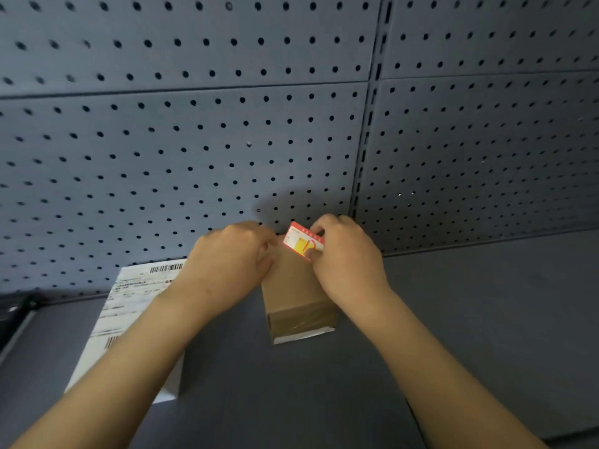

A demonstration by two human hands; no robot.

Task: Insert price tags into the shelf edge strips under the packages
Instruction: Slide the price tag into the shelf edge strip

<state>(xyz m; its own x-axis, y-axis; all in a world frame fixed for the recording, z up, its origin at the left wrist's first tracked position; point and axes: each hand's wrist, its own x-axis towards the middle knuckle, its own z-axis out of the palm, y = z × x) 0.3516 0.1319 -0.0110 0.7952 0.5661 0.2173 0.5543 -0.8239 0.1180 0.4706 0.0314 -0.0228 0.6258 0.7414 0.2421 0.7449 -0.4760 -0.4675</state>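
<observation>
Two packages sit on the dark grey shelf (486, 319) in front of me, and I count one price tag. At the left, the white package (129, 319) lies with its printed shipping label facing up, two barcodes showing on it, its far end close to the back edge of the shelf where the pegboard wall (194, 140) rises. My left forearm crosses over its right side. My left hand (230, 260) hangs above the gap between the two packages, fingers curled loosely toward the tag with nothing in them; the fingertips sit just beside the top left corner of the brown cardboard package (295, 293). That second package stands near the middle of the shelf, close to the back edge, tape across its near face. Over its far end I hold the single price tag (303, 243), red-bordered with a yellow field, tilted, pinched in my right hand (346, 257) with the thumb on its face and the fingers closed over its upper edge.
</observation>
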